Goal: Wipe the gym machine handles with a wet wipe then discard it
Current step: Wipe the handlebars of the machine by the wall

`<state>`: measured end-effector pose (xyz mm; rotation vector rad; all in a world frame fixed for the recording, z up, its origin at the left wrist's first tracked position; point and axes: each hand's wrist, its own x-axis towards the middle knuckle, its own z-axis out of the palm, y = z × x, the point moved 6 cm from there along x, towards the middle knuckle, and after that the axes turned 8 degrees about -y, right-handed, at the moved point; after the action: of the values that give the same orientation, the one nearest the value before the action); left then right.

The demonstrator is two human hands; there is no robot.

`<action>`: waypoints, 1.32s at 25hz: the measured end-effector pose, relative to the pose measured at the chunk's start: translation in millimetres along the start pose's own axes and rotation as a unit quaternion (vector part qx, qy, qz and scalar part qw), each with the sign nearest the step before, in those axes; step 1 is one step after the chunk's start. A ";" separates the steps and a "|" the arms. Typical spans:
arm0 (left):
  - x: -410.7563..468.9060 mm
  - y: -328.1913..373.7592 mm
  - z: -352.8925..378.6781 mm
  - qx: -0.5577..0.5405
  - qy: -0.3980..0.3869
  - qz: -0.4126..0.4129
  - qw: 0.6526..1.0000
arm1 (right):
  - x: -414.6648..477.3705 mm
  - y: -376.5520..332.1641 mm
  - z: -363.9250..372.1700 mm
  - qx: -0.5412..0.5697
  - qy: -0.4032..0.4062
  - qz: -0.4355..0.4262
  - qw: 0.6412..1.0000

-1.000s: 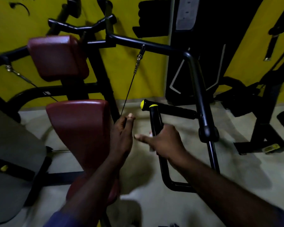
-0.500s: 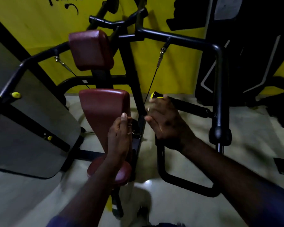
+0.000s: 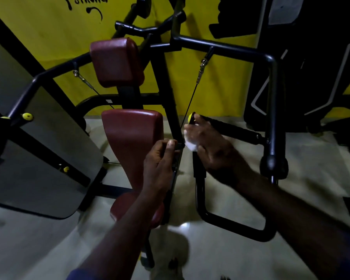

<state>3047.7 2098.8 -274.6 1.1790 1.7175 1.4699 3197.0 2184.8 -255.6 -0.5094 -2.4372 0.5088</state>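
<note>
My right hand is wrapped around the upright black handle of the gym machine, with a white wet wipe pressed between palm and grip. A second black handle with a yellow end cap runs sideways just above that hand. My left hand is beside it, fingers curled near the black centre post; whether it grips anything is unclear. On the far left another handle shows a yellow cap.
Two maroon pads, the upper and the lower, stand left of my hands. A grey panel fills the left. The yellow wall and a dark machine are behind. A thin cable hangs by the post.
The view has swung left and downward. My right hand slid from the lower grip up toward the yellow-capped top, and the white wipe now shows under it. My left hand stayed beside the post.
</note>
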 end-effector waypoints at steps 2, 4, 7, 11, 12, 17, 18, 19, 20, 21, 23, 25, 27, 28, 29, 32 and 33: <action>7.2 2.8 0.6 -0.012 -0.022 0.025 0.999 | -32.2 -19.7 19.2 0.054 0.033 0.058 0.996; 19.1 4.0 -1.3 -0.028 -0.033 0.032 0.999 | -45.0 -35.6 29.2 0.081 0.046 0.081 0.992; 40.8 4.0 0.0 -0.031 -0.069 0.037 0.996 | -2.4 -24.5 20.1 0.046 0.071 0.131 0.988; 61.6 -0.3 -1.5 -0.054 -0.105 0.045 0.992 | 55.5 23.2 5.1 0.086 0.130 0.272 0.950; 64.4 -2.3 -2.2 -0.062 -0.113 0.043 0.991 | 52.4 29.9 2.8 0.119 0.154 0.299 0.934; 83.4 -11.9 -0.2 -0.097 -0.203 0.047 0.973 | 9.9 -5.0 23.0 0.265 0.169 0.447 0.838; 85.9 -8.3 5.8 -0.089 -0.237 0.067 0.965 | -4.8 -17.9 25.3 0.214 0.138 0.477 0.841; 87.1 -1.8 12.4 -0.076 -0.268 0.098 0.955 | -21.1 -32.1 28.2 0.160 0.096 0.495 0.849; 86.7 5.2 18.6 -0.061 -0.298 0.133 0.943 | -37.5 -45.9 34.0 0.109 0.046 0.513 0.850; 86.3 12.0 25.8 -0.047 -0.329 0.171 0.928 | -51.1 -59.0 41.3 0.068 0.005 0.537 0.841; 87.5 25.1 40.4 0.006 -0.366 0.263 0.893 | -61.3 -69.2 55.3 0.030 -0.004 0.580 0.814; 88.4 32.2 56.3 0.088 -0.373 0.362 0.850 | -46.5 -60.5 54.6 -0.018 0.072 0.598 0.798; 91.5 35.4 67.5 0.154 -0.365 0.427 0.813 | -29.3 -48.9 48.3 -0.062 0.135 0.610 0.778; 93.8 36.4 71.0 0.180 -0.348 0.452 0.801 | -28.3 -46.4 48.3 -0.073 0.148 0.616 0.771; 93.4 38.1 72.7 0.200 -0.323 0.474 0.794 | -34.9 -49.7 52.5 -0.087 0.148 0.621 0.765; 82.1 48.6 70.9 0.281 -0.229 0.541 0.759 | -77.0 -81.4 72.6 -0.214 0.092 0.604 0.762; 75.4 52.0 71.2 0.307 -0.207 0.567 0.736 | -92.9 -88.1 74.4 -0.284 0.051 0.580 0.762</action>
<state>3089.1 2198.4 -231.6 3.0061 1.1163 0.9451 3200.1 2048.9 -314.2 -2.2705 -1.8443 0.1383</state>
